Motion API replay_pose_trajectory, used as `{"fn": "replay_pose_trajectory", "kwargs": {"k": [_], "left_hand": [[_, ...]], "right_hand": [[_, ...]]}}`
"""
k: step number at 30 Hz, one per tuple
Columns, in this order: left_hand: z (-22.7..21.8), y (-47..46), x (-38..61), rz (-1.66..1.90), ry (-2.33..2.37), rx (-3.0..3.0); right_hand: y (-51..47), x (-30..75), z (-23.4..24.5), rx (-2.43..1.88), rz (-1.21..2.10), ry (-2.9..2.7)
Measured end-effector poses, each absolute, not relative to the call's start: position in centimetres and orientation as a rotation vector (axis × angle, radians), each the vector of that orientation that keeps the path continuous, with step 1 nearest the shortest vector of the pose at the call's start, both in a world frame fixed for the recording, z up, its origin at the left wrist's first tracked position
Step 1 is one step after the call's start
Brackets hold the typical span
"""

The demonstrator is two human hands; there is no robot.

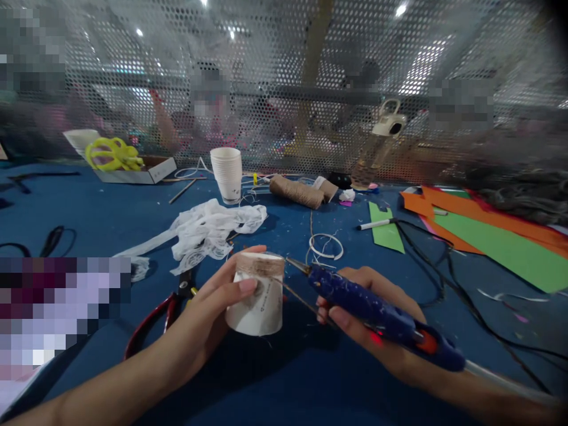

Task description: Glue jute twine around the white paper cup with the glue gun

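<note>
A white paper cup (260, 313), upside down and slightly tilted, is gripped between the thumb and fingers of my left hand (222, 299). Brown twine (257, 264) is wound in a band around its upper end. From that band a loose strand runs down to the right, toward my right hand (377, 296). That hand is closed around a blue hot glue gun (368, 307), whose metal nozzle points left, close beside the wound end of the cup. A clear glue stick (501, 381) sticks out of the gun's rear. Whether my right fingers also pinch the strand, I cannot tell.
White lace (213, 228) and red-handled scissors (153, 322) lie to the left. Behind stand stacked paper cups (227, 174), a twine roll (295, 190) and a bottle (375, 148) before a perforated metal screen. Black cables (465, 296) and coloured paper (497, 242) occupy the right.
</note>
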State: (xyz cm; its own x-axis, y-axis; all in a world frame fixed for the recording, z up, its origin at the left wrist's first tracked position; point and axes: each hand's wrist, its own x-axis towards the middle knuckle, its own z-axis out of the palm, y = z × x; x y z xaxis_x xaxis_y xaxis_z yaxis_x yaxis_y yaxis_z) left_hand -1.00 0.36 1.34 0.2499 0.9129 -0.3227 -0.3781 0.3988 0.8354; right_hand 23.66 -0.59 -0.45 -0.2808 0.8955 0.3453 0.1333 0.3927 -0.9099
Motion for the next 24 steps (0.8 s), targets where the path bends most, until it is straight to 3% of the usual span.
{"fn": "replay_pose_trajectory", "kwargs": {"k": [13, 24], "left_hand": [[1.6, -0.1, -1.2, 0.988, 0.879, 0.862], [1.4, -0.2, -1.8, 0.971, 0.875, 0.992]], "right_hand": [[0.0, 24.0, 0.6, -1.032, 0.793, -1.831], [0.4, 24.6, -0.4, -0.776, 0.826, -1.941]]}}
